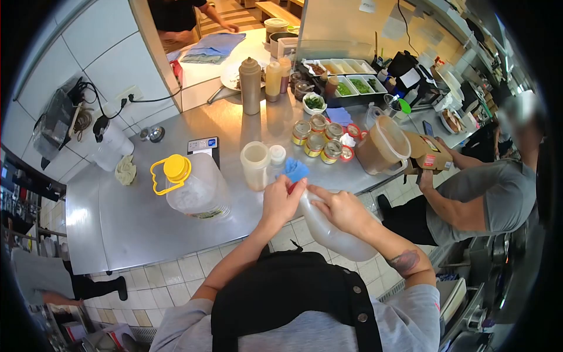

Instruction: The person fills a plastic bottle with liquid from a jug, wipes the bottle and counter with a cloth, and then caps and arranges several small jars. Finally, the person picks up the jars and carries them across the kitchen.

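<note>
A large translucent plastic bottle (339, 239) is tilted in front of me, its neck end toward the counter. My right hand (341, 208) is closed around its neck. My left hand (282, 198) pinches a small red piece (291, 188) by the bottle's mouth, mostly hidden by the fingers. Just beyond the left fingertips is a crumpled blue cloth (295, 170). Nearby on the steel counter stand an open, cloudy squeeze bottle (255, 176) and a small white-lidded container (277, 155). To their left is a big clear jug (199, 190) with a yellow cap and handle.
Several small jars (315, 144) and a tub of brown liquid (381, 146) stand on the right. Sauce bottles (250, 88) and trays of toppings (355, 86) line the back. A digital scale (203, 146) sits behind the jug. At right a co-worker (481, 188) holds a cardboard box (430, 154).
</note>
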